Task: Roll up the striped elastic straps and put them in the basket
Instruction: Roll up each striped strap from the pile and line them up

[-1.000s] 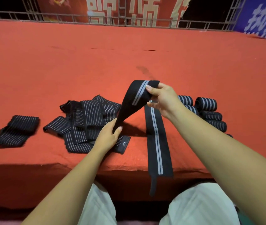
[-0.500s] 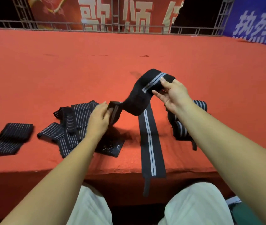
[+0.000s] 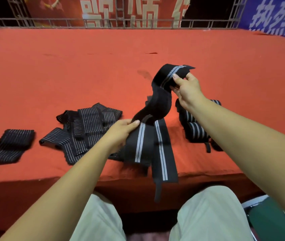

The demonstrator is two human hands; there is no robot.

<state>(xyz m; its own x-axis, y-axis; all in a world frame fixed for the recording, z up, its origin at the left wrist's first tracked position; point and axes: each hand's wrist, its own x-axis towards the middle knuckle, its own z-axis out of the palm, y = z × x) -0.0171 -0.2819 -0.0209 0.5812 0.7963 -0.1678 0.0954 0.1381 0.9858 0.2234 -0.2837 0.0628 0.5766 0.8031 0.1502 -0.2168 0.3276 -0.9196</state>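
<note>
Striped strap (image 3: 161, 146) over red cloth table (image 3: 51, 66), banners (image 3: 120, 11) behind.

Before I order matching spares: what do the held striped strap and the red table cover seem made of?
The striped strap: likely woven elastic fabric, matte black with grey stripes; it droops and curls limply. The red table cover: probably felt-like cloth, matte, no sheen, faintly creased.

Past the far edge of my red table (image 3: 68, 66) runs a metal railing (image 3: 208, 20), a red banner (image 3: 68, 11) and a blue banner (image 3: 274, 13) behind it. My pale trousers (image 3: 208, 214) show below the near edge.
</note>
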